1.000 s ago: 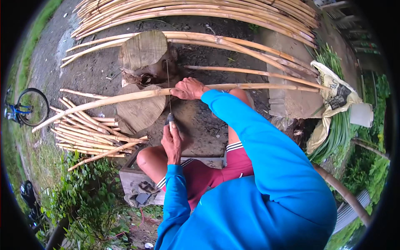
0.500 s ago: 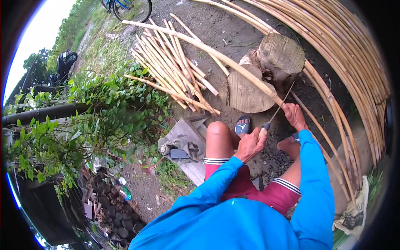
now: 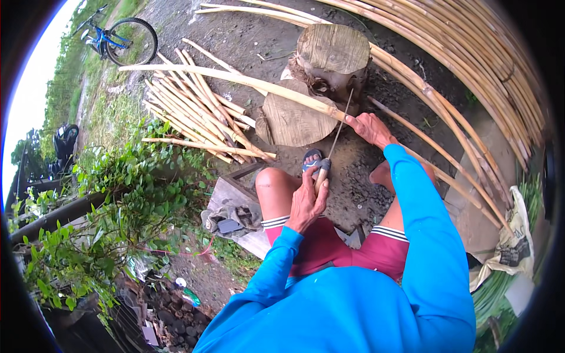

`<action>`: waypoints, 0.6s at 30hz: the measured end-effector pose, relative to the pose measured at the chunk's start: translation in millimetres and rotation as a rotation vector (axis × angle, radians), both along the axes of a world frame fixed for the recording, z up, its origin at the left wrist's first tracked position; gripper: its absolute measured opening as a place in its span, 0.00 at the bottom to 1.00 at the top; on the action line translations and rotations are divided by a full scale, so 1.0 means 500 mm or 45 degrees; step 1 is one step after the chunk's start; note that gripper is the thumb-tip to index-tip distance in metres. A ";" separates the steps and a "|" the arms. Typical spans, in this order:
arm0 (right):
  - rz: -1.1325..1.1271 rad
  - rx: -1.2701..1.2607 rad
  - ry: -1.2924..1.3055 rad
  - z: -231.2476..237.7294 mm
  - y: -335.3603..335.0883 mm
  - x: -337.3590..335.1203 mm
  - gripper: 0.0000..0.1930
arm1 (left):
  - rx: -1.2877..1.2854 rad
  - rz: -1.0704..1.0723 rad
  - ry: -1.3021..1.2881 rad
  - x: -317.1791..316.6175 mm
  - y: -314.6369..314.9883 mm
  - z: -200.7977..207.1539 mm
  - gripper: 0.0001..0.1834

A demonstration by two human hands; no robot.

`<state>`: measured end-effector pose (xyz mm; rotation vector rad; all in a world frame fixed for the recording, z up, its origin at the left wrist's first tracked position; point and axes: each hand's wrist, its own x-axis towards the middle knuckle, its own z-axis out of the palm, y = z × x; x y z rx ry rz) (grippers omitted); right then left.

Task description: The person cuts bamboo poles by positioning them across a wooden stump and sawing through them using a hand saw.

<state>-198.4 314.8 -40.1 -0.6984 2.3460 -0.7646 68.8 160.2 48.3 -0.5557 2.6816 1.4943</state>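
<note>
My left hand (image 3: 306, 202) is closed round the wooden handle of a long, narrow-bladed hand tool (image 3: 338, 136); whether it is a saw or a knife I cannot tell. Its blade points away from me and crosses a long bamboo pole (image 3: 247, 82) near the pole's close end. My right hand (image 3: 372, 128) grips that end, just right of the blade. The pole rests across a low, pale wood stump (image 3: 297, 120) and runs off to the far left. Behind the low stump stands a taller stump (image 3: 333, 48).
Cut bamboo pieces (image 3: 197, 115) lie piled on the left. Long bamboo poles (image 3: 494, 65) curve along the right, near a pale sack (image 3: 512, 244). Leafy vines (image 3: 112, 200) and a board with a cloth (image 3: 238, 220) are at left. A blue bicycle (image 3: 120, 41) stands far left.
My view has turned, so the hands, pole and stumps sit further left in the picture. Both hands keep their holds, and the blade still crosses the pole near its close end.
</note>
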 end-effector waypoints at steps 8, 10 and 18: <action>0.016 -0.062 -0.012 -0.008 0.004 0.003 0.48 | 0.072 -0.017 -0.036 -0.010 0.009 -0.017 0.33; 0.001 -0.126 0.023 -0.018 0.005 0.003 0.49 | 0.091 0.000 0.027 -0.013 0.008 -0.016 0.34; 0.023 -0.108 -0.105 -0.029 0.003 -0.008 0.52 | 0.055 -0.102 0.146 -0.046 -0.019 -0.030 0.29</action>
